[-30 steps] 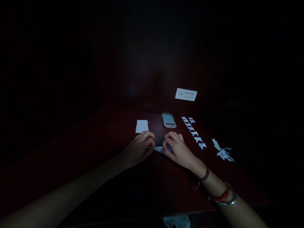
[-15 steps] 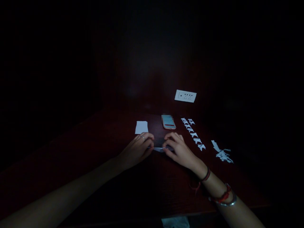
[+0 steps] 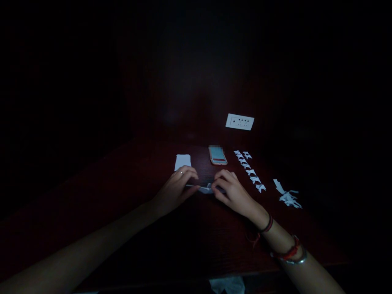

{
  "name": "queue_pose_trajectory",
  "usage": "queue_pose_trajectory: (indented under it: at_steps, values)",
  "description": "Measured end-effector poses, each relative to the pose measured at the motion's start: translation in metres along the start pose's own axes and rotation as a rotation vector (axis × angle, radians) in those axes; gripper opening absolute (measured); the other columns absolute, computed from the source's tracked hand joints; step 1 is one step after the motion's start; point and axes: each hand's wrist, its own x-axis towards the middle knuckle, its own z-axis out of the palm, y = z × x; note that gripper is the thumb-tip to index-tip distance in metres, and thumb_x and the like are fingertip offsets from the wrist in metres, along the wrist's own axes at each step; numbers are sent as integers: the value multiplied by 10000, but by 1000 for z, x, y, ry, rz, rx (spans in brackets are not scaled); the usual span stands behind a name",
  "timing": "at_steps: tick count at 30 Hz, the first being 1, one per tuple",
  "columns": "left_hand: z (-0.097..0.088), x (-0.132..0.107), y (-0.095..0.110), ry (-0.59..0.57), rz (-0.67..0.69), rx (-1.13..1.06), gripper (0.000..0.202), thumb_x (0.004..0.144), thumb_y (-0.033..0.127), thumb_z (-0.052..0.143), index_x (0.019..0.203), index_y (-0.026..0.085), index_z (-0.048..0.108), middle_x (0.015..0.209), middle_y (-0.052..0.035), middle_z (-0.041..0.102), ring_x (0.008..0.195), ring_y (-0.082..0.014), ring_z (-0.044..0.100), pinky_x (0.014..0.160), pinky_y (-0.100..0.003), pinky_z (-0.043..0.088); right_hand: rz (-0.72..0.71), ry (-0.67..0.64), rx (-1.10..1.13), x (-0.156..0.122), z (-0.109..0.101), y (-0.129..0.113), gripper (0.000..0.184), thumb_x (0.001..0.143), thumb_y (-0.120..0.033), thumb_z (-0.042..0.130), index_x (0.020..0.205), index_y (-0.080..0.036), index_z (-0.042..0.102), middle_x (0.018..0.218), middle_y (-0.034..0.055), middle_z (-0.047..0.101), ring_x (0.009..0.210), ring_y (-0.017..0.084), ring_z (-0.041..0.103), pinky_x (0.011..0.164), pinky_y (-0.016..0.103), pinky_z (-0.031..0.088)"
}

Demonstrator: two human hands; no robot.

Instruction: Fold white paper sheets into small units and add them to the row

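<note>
The scene is very dark. My left hand (image 3: 177, 188) and my right hand (image 3: 231, 192) rest close together on a dark red table (image 3: 153, 228). Both have their fingers curled and pinch a small folded strip of white paper (image 3: 204, 189) that lies between them, low over the tabletop. A ring shows on my left hand; red and metal bracelets sit on my right wrist. Just behind my left hand lies a white paper square (image 3: 183, 161).
A phone (image 3: 218, 156) with a lit screen lies beyond my hands. To its right runs a row of several small folded white paper pieces (image 3: 249, 170), then a heap of paper scraps (image 3: 288, 197). A white socket plate (image 3: 240, 121) sits on the wall behind.
The paper between my hands has gone from a flat piece to a narrower, partly raised strip. My left fingers have shifted slightly up and back; both hands stay in place.
</note>
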Motion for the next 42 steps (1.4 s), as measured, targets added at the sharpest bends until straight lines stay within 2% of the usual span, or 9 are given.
queue_pose_trajectory:
  at_steps: [3, 8, 15, 21, 24, 27, 29, 32, 42]
  values:
    - [2, 0, -7, 55, -118, -121, 299, 723, 300, 555, 980, 187, 453, 1042, -43, 416, 1004, -183, 396, 856, -333, 340, 79, 106, 174, 1, 5, -1, 80, 777, -160, 441, 791, -163, 520, 869, 40, 436, 809, 132, 436, 726, 255, 343]
    - [7, 0, -11, -37, -195, -198, 150, 758, 301, 493, 729, 168, 556, 1085, -31, 409, 1032, -181, 390, 892, -329, 308, 141, 165, 299, 2, 12, 0, 83, 771, -143, 445, 740, -165, 519, 813, 24, 429, 787, 120, 445, 707, 230, 362]
    - [10, -3, -7, -189, -130, -151, 181, 789, 296, 435, 764, 172, 564, 1084, -26, 419, 1012, -178, 398, 862, -304, 329, 17, -3, 258, -4, 7, 8, 76, 740, -128, 485, 770, -162, 545, 858, 26, 432, 812, 117, 443, 733, 228, 355]
    - [14, -5, -13, -264, -105, -167, 172, 792, 280, 430, 724, 170, 543, 976, -16, 443, 908, -151, 444, 803, -275, 365, 1, -106, 212, -5, 13, 15, 65, 720, -147, 509, 736, -154, 572, 852, 24, 446, 782, 115, 442, 716, 234, 349]
    - [22, -8, -12, -211, -158, -56, 127, 762, 288, 478, 769, 166, 513, 930, -24, 454, 876, -164, 452, 778, -299, 377, 21, -148, 221, -4, 21, 18, 66, 703, -148, 521, 729, -149, 582, 830, 21, 446, 759, 110, 446, 693, 226, 357]
    - [29, -14, -3, -75, -221, 151, 386, 701, 306, 560, 1026, 148, 425, 1015, -74, 435, 929, -218, 429, 791, -364, 364, 96, -187, 232, -4, 31, 25, 59, 677, -147, 541, 707, -142, 592, 783, 14, 448, 725, 102, 453, 669, 215, 364]
    - [32, -18, 4, -137, -135, 208, 449, 729, 256, 533, 1132, 163, 359, 1088, -84, 417, 969, -226, 421, 798, -364, 363, 166, -220, 241, -3, 37, 30, 59, 661, -151, 557, 697, -143, 603, 763, 9, 457, 706, 99, 458, 669, 215, 365]
    - [37, -25, 9, -343, 72, 156, 264, 812, 156, 396, 1068, 204, 439, 1056, -33, 475, 913, -165, 477, 789, -304, 383, 250, -275, 271, -2, 44, 38, 76, 652, -157, 567, 706, -148, 619, 750, 7, 478, 685, 94, 464, 663, 213, 366]
    - [43, -28, 5, -394, 152, 186, 329, 790, 126, 389, 1109, 187, 443, 1065, -58, 497, 925, -185, 486, 795, -324, 394, 207, -344, 304, 2, 47, 46, 60, 650, -168, 570, 675, -136, 613, 721, 6, 489, 667, 92, 456, 611, 194, 357]
